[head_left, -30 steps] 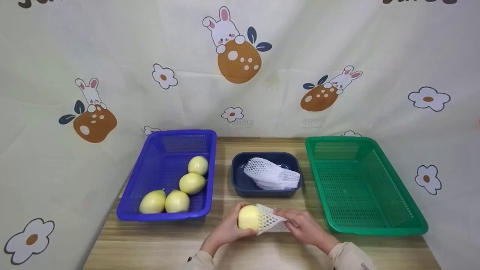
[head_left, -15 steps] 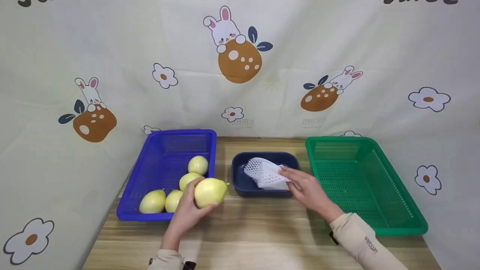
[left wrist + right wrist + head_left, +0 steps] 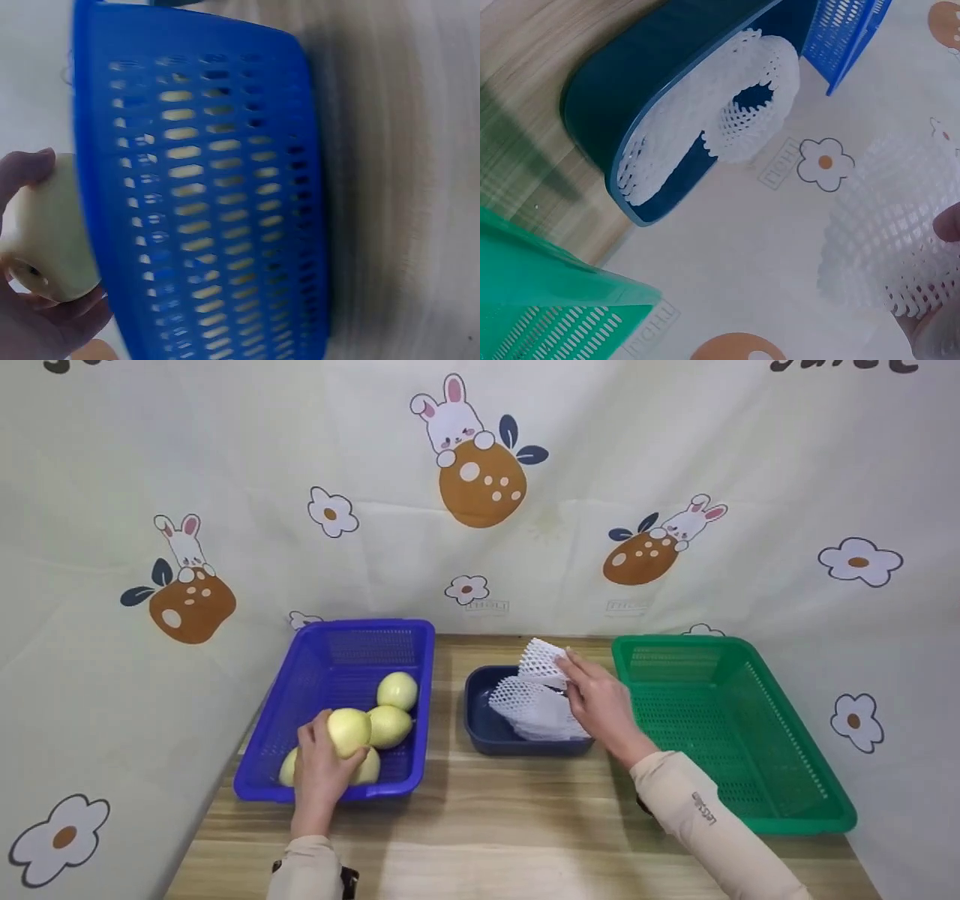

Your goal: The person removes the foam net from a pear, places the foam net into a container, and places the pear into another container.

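Observation:
In the head view my left hand (image 3: 319, 772) grips a pale yellow pear (image 3: 349, 731) over the front of the blue basket (image 3: 247, 789). The left wrist view shows the same pear (image 3: 52, 232) just past the basket rim, its dimpled end facing the camera. More pears (image 3: 397, 691) lie in the basket, some partly covered by my hand. My right hand (image 3: 609, 709) pinches a white foam net sleeve (image 3: 541, 661), raised over the dark blue bin (image 3: 484, 741). Inside that bin lie other white foam nets (image 3: 682, 112).
On the right of the wooden table (image 3: 480, 825) stands a green basket (image 3: 750, 819), with my right forearm passing over its near left corner. A pale curtain (image 3: 570, 547) printed with rabbits and flowers hangs behind and at the sides.
The pear came out of the foam net. My left hand carried it left, over the blue basket, while my right hand took the net away to the dark bin and lifted it higher.

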Tool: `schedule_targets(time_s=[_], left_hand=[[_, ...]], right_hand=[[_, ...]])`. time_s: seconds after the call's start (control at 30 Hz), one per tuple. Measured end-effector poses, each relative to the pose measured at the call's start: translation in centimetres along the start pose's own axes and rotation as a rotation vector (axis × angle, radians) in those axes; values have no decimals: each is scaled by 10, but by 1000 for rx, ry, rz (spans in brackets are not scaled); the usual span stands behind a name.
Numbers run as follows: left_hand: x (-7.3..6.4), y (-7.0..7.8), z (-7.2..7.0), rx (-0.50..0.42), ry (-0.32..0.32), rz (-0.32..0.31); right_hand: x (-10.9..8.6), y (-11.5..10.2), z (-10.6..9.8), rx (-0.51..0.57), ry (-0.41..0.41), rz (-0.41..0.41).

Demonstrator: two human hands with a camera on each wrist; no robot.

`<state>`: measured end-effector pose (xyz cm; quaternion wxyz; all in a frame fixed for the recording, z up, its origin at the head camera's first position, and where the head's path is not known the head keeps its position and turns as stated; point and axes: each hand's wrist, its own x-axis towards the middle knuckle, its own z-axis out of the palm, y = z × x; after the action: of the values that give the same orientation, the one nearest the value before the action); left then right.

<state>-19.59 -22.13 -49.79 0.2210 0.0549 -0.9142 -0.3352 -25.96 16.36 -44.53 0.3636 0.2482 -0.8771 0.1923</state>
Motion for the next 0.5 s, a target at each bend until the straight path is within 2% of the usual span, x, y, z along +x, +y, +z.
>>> schedule_targets(time_s=[0.2, 0.5], left_hand=[[-1, -11, 6, 31, -29, -37], [13, -8, 11, 104, -60, -40]], right_hand=[[1, 5, 22, -95, -4, 4], [-4, 8, 54, -167, 13, -32]])
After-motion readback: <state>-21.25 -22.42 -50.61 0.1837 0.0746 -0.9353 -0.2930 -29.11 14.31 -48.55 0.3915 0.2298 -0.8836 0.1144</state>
